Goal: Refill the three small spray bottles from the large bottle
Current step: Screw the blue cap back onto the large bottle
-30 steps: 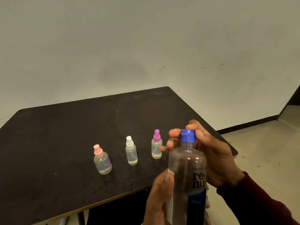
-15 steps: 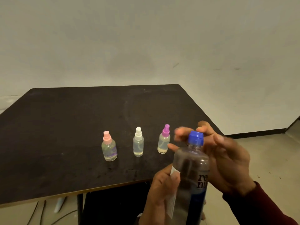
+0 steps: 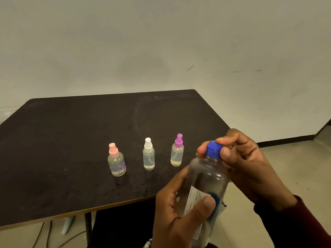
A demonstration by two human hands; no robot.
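Three small clear spray bottles stand in a row on the dark table (image 3: 71,149): a pink-capped bottle (image 3: 116,161) on the left, a white-capped bottle (image 3: 148,155) in the middle, a purple-capped bottle (image 3: 177,152) on the right. Each holds a little liquid. In front of the table's near edge I hold the large clear bottle (image 3: 207,179) tilted slightly. My left hand (image 3: 179,212) wraps its labelled body. My right hand (image 3: 241,161) pinches its blue cap (image 3: 213,149) with thumb and fingers.
A plain wall stands behind the table. Cables and a pale object (image 3: 67,224) lie on the floor under the table's near left edge. Beige floor extends to the right, with a dark baseboard (image 3: 286,140) along the wall.
My right fingers have closed around the blue cap. The large bottle has turned in my left hand, so its label now faces left. The view has shifted slightly.
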